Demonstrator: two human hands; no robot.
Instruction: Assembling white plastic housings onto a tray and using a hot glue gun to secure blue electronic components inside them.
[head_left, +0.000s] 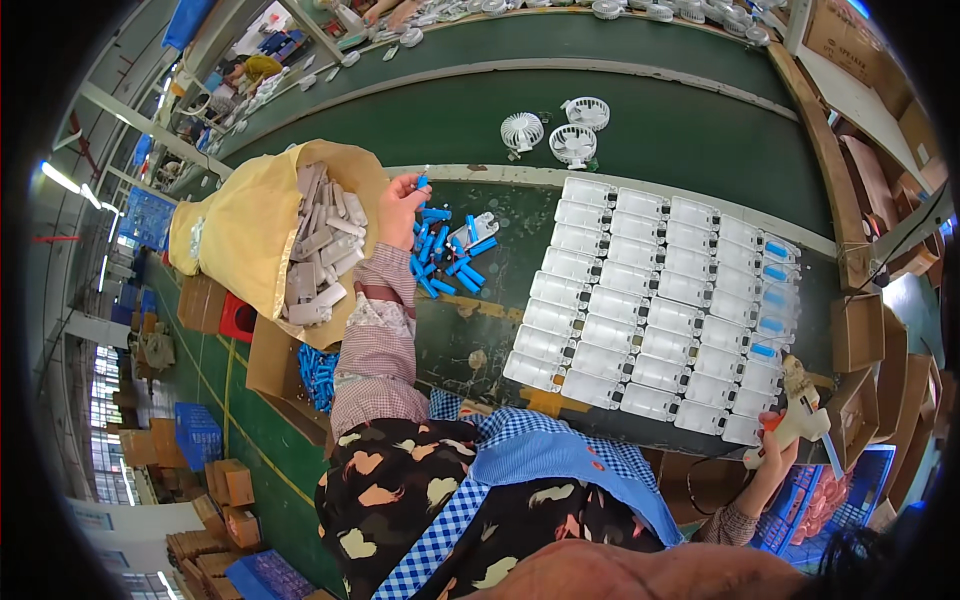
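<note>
Pinched between the fingertips of my left hand (402,208) is a small blue cylindrical battery (423,182). Just beside that hand, a loose heap of similar blue batteries (440,252) lies on the dark green bench. My right hand (772,452) is closed around the handle of a pale hot glue gun (803,418), at the right end of several rows of white plastic housings (645,300). The housings lie open side up, close together. In the far right column, several hold a blue battery (765,351); the glue gun's front end is near that column.
A yellow sack (245,225) of grey-white plastic parts stands left of my left arm, above a carton of blue batteries (318,376). Three white fan heads (573,146) sit on the green conveyor (680,120) across the bench. Cardboard boxes (858,330) line the right side.
</note>
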